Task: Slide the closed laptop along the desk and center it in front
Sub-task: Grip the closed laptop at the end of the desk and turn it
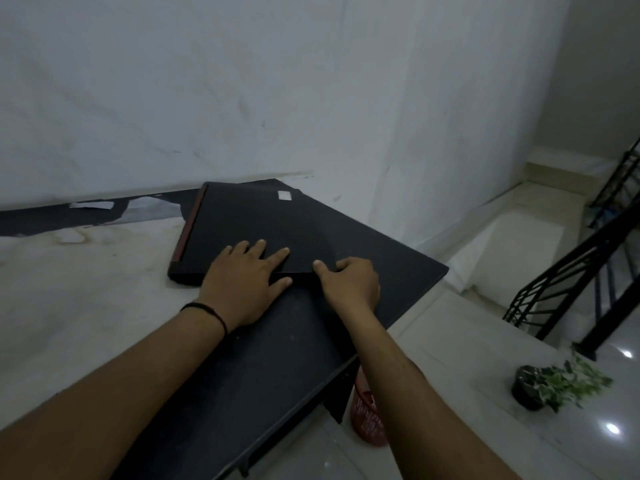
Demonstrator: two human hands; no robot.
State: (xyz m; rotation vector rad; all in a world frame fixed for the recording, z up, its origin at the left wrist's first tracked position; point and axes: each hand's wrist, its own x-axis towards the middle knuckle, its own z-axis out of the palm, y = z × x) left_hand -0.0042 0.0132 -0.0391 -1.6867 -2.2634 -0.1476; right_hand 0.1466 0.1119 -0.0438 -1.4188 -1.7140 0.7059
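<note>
A closed black laptop (256,223) with a red strip along its left edge and a small white sticker lies flat at the far right of the desk (86,289), near the wall. My left hand (244,278) rests palm down on the laptop's near edge, fingers spread over the lid. My right hand (349,282) grips the near right corner of the laptop, thumb on top and fingers curled around the edge.
The desk's right part is a dark surface (277,368) that ends at an edge on the right. Below on the tiled floor stand a red bottle (367,410) and a potted plant (547,386). A black stair railing (571,271) is at the right.
</note>
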